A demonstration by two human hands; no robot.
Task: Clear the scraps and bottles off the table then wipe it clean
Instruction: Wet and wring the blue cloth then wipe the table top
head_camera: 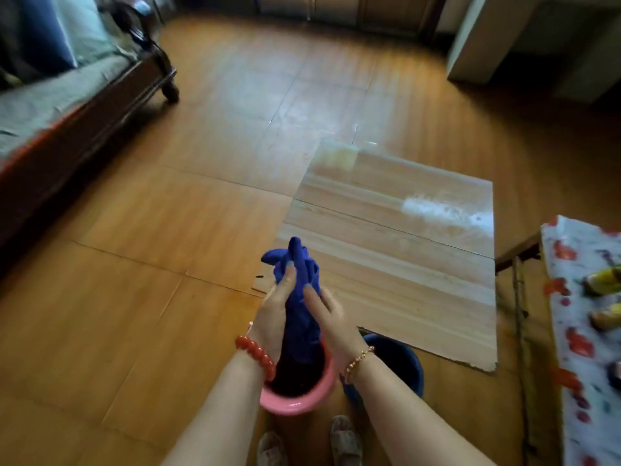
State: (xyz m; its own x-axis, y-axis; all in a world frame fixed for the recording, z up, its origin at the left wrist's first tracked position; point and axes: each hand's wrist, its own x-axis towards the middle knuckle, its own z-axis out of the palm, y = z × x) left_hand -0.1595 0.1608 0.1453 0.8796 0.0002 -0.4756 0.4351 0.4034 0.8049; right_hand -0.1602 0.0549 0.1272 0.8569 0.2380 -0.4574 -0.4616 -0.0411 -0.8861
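Leftmost, well away from the glass-topped square table (420, 264), stands a dark wooden bed frame with a grey-green mattress (67, 92) — it rests on the orange wood-pattern floor (134, 264). At the table's near-left corner the left hand (274, 317), a red bead bracelet (257, 356) on its wrist, and the right hand (324, 317), wearing a gold bead bracelet (358, 363), are pressed together palm to palm, fingers fairly straight, with a crumpled blue cleaning cloth (299, 280) squeezed upright between them. The cloth's upper end sticks out above the fingertips; its lower end hangs toward a round pink plastic basin (295, 403) directly beneath the wrists. Just right of the basin, partly under the table's near edge, sits a dark blue plastic bucket (400, 364). Two grey slippers (344, 438) show below the basin. On the glass itself, a white wet smear (447, 210) lies near the far-right corner. Right of the table — a surface covered by a white cloth with red flower print (578, 331) bears blurred yellow objects (605, 280) that cannot be identified.
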